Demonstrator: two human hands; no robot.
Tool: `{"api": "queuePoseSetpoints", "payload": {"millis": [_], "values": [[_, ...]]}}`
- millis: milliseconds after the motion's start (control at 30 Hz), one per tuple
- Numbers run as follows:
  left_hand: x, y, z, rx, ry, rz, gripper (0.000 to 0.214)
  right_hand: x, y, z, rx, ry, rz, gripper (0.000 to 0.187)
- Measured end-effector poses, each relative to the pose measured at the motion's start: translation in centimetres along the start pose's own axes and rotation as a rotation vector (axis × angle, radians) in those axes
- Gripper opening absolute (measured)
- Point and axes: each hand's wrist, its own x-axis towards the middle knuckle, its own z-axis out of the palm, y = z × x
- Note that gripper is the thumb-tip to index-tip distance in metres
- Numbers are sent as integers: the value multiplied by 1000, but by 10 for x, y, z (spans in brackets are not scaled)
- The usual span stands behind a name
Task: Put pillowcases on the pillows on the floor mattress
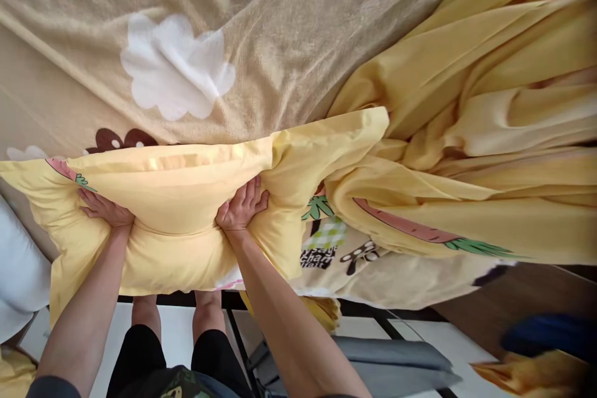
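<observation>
A yellow pillow [172,199] with wide flanged edges lies at the near side of the bed, a printed carrot at its far left corner. Pressed flat on its left part is my left hand [106,208], fingers stretched out. My right hand [242,204] pushes down on the right part with its fingers spread, and the fabric dents and creases around both palms. Neither hand grips anything. The pillow's right flange reaches toward a rumpled yellow duvet cover [466,199], which also carries a carrot print.
Beneath spreads a beige plush blanket [280,62] with white cloud shapes. At the left edge sits a white pillow [21,267]. Grey folded cloth [392,360] lies below the bed's edge, with dark blue fabric [545,336] at the lower right. My legs stand against the bed's near side.
</observation>
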Motion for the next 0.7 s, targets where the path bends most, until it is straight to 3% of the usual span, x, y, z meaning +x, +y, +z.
{"api": "queuePoseSetpoints", "payload": {"millis": [200, 433, 700], "values": [[1, -6, 4, 58, -60, 42, 86, -5, 5, 5, 4, -61, 52, 71], [1, -15, 11, 74, -56, 65, 89, -5, 5, 7, -20, 29, -39, 73], [2, -12, 8, 43, -57, 55, 87, -6, 7, 8, -5, -19, 2, 72]]}}
